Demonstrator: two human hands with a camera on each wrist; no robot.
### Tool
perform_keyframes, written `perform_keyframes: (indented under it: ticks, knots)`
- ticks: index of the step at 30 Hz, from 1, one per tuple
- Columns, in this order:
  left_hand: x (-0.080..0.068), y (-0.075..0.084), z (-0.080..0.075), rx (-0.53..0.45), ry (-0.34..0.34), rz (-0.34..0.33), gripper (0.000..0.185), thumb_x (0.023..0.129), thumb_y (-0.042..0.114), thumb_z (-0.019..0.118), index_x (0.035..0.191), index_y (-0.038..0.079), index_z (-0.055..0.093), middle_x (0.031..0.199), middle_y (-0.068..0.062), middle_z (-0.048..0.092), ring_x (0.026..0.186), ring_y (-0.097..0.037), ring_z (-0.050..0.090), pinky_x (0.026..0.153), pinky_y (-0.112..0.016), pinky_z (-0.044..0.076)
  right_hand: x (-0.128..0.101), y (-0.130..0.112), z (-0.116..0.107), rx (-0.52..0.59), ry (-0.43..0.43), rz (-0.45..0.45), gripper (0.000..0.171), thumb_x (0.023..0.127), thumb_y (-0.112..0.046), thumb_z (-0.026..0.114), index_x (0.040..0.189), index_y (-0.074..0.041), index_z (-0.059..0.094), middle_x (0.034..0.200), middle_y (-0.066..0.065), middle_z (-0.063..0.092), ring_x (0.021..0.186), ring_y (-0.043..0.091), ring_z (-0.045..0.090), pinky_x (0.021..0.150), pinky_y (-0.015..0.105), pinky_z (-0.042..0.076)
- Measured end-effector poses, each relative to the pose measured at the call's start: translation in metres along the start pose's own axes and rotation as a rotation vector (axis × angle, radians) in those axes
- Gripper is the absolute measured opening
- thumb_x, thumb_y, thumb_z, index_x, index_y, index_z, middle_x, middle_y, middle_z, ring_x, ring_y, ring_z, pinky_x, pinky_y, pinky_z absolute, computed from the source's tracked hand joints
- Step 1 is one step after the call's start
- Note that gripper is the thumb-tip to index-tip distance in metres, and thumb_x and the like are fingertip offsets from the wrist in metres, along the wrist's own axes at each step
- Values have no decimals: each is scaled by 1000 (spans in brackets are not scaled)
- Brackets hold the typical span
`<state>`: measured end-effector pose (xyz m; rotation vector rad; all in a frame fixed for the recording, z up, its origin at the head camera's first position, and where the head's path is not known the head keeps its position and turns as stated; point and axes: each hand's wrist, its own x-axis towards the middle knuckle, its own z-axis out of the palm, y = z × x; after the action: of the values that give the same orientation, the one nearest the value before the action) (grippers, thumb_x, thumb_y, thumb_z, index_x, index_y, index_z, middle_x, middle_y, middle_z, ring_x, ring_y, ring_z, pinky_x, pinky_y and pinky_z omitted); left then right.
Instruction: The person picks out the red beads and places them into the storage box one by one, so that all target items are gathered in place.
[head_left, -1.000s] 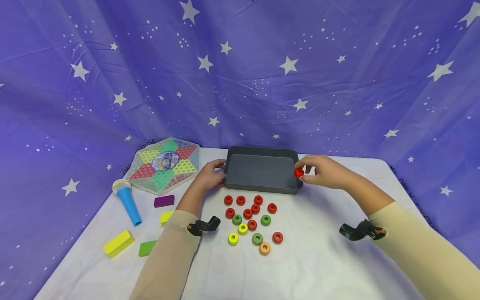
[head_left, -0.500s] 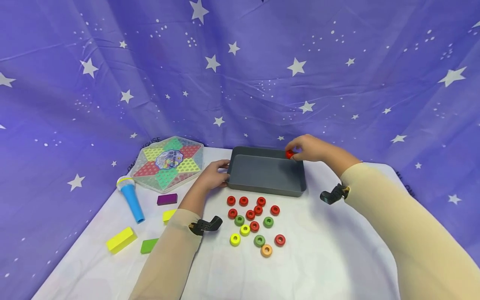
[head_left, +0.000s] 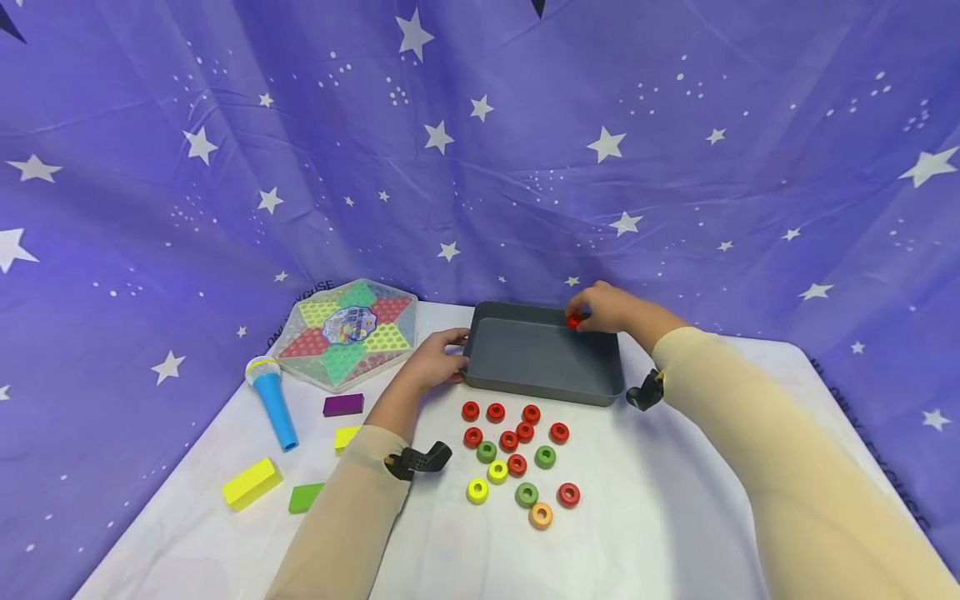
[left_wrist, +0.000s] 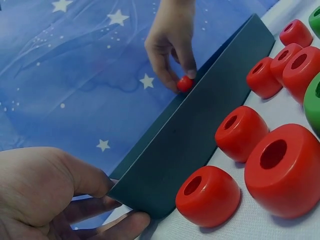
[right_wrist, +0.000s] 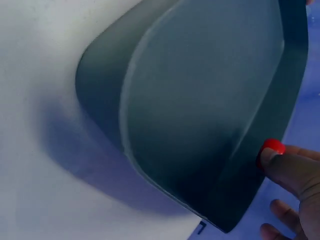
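In the head view my left hand [head_left: 438, 360] holds the left end of a dark grey rectangular tray [head_left: 543, 393]. The left wrist view shows its thumb and fingers at the tray's corner. My right hand [head_left: 606, 310] is over the tray's far right corner, pinching a red ring-shaped bead [head_left: 574, 322] between thumb and fingers. That bead [right_wrist: 270, 148] is against the inside of the far wall in the right wrist view. In front of the tray lie several loose red beads [head_left: 495, 412], green beads [head_left: 545, 456], two yellow beads [head_left: 477, 490] and an orange bead [head_left: 541, 516].
Left of the tray lies a hexagonal Chinese checkers board [head_left: 347, 333]. Nearer are a blue toy microphone [head_left: 274, 407], a purple block [head_left: 343, 405], yellow blocks [head_left: 252, 483] and a green block [head_left: 304, 497]. A starry purple cloth [head_left: 480, 167] hangs behind the white-covered table [head_left: 645, 517].
My right hand has carried the red bead from the tray's right edge to its far right corner and lowered it inside. The left hand stays at the tray's left end.
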<state>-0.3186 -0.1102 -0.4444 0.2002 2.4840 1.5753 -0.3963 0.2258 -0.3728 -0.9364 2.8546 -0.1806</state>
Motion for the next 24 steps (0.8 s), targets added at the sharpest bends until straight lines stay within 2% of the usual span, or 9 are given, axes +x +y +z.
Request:
perform_keyframes:
  ticks: [7, 15, 20, 24]
  knots:
    - [-1, -2, 0, -3, 6, -6, 61, 90, -2, 61, 149, 9, 50, 140, -16, 58, 96, -26, 67, 69, -32, 63, 2, 4, 21, 10, 0, 17, 30, 86, -14, 79, 116, -11, 75, 111, 7, 73, 114, 40, 50, 99, 57, 45]
    - [2, -3, 3, 6, 6, -6, 61, 91, -1, 62, 150, 9, 50, 141, -15, 58, 94, -26, 67, 68, -31, 63, -5, 7, 30, -4, 17, 34, 31, 85, -15, 81, 115, -13, 76, 112, 6, 74, 125, 50, 45, 103, 66, 39]
    - [1, -3, 3, 4, 2, -14, 61, 92, -1, 62, 151, 10, 49, 143, -15, 57, 96, -26, 67, 70, -31, 63, -12, 5, 24, 11, 35, 36, 31, 85, -16, 80, 115, -13, 76, 112, 6, 74, 126, 50, 45, 104, 67, 38]
    - [2, -4, 1, -2, 6, -19, 62, 91, 0, 63, 151, 11, 49, 143, -14, 56, 96, -26, 68, 70, -32, 63, -18, 0, 7, 29, 67, -7, 31, 85, -14, 79, 116, -8, 74, 114, 9, 74, 118, 43, 56, 102, 61, 45]
